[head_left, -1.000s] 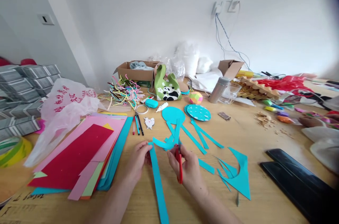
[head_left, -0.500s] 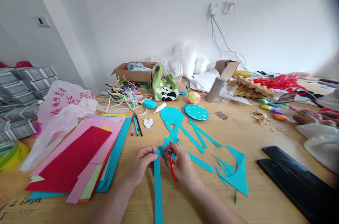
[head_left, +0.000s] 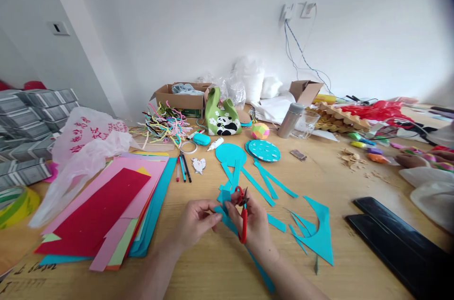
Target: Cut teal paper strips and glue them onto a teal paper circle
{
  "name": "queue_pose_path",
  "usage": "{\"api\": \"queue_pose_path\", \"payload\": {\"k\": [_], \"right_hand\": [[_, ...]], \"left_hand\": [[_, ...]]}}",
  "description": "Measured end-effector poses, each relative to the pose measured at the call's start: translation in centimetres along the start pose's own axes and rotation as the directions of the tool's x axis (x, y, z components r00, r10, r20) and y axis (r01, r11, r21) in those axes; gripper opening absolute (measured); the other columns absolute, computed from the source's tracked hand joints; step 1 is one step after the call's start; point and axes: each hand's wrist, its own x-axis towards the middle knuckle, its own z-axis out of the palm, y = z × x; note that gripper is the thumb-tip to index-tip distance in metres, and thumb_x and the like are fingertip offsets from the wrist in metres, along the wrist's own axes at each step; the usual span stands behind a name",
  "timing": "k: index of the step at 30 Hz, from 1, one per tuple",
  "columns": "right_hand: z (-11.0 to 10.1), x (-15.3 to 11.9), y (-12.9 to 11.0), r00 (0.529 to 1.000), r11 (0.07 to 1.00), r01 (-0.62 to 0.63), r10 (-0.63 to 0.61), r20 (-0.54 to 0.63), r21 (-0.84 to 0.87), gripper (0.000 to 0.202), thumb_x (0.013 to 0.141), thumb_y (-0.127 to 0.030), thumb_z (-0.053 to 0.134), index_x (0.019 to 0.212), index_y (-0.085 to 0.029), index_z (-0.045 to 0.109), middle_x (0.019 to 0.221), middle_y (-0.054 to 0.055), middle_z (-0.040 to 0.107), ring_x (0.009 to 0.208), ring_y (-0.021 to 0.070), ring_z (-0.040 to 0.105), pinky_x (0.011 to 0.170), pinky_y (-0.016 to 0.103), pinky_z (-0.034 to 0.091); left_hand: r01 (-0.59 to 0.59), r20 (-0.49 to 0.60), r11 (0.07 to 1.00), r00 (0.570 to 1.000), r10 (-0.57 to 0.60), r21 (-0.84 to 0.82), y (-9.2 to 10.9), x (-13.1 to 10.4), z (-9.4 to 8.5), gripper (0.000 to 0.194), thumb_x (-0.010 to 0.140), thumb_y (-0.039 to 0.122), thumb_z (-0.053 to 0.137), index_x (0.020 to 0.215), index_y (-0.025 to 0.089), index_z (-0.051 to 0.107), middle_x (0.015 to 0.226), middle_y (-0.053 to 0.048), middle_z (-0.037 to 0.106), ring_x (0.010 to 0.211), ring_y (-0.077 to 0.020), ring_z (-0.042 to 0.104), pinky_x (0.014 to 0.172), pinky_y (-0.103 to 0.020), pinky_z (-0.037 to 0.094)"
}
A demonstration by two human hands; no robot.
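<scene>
Between thumb and fingers, my left hand pinches the end of a long blue paper strip, which slants down to the right under my right hand. My right hand is closed around small red-handled scissors, their short tips pointing up, and its fingers also touch a short blue piece. Just beyond the hands, blue strips are joined to a blue paper circle. Dotted blue discs lie to its right. Blue offcuts rest right of my right hand.
Coloured paper sheets are stacked at left, near a plastic bag. Pens and a tape ring lie ahead. A metal bottle stands behind; black devices lie at right. Another person's hand is at the right edge.
The long blue strip has swung from hanging straight down to slanting toward the lower right. My right hand and the scissors have moved slightly right, and the scissors have turned upright.
</scene>
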Motion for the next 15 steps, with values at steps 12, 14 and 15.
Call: {"api": "queue_pose_path", "payload": {"k": [12, 14, 15], "right_hand": [[-0.2, 0.3, -1.7, 0.898, 0.978, -0.202, 0.165, 0.407, 0.048, 0.025, 0.075, -0.037, 0.068, 0.079, -0.018, 0.052, 0.078, 0.002, 0.061, 0.074, 0.0166, 0.057, 0.068, 0.027, 0.045], [0.0, 0.4, -1.7, 0.87, 0.953, -0.296, 0.242, 0.429, 0.061, 0.024, 0.075, -0.036, 0.065, 0.072, -0.019, 0.049, 0.068, 0.0, 0.059, 0.064, 0.0148, 0.055, 0.06, 0.025, 0.043], [0.1, 0.6, -1.6, 0.86, 0.939, -0.34, 0.285, 0.424, 0.058, 0.023, 0.075, -0.036, 0.064, 0.071, -0.019, 0.048, 0.065, 0.0, 0.059, 0.061, 0.0145, 0.055, 0.057, 0.025, 0.042]], "left_hand": [[-0.076, -0.363, 0.82, 0.917, -0.167, -0.568, 0.7, 0.9, -1.8, 0.021, 0.063, 0.025, 0.082, 0.074, 0.014, 0.067, 0.07, -0.002, 0.071, 0.064, -0.0126, 0.066, 0.06, -0.021, 0.054], [-0.068, -0.378, 0.824, 0.908, -0.182, -0.562, 0.7, 1.0, -1.9, 0.022, 0.065, 0.025, 0.081, 0.078, 0.014, 0.067, 0.074, -0.003, 0.071, 0.067, -0.0145, 0.068, 0.058, -0.021, 0.054], [-0.057, -0.368, 0.832, 0.912, -0.181, -0.552, 0.7, 1.0, -1.8, 0.024, 0.067, 0.025, 0.079, 0.083, 0.014, 0.067, 0.078, -0.004, 0.072, 0.07, -0.0162, 0.069, 0.058, -0.023, 0.055]]}}
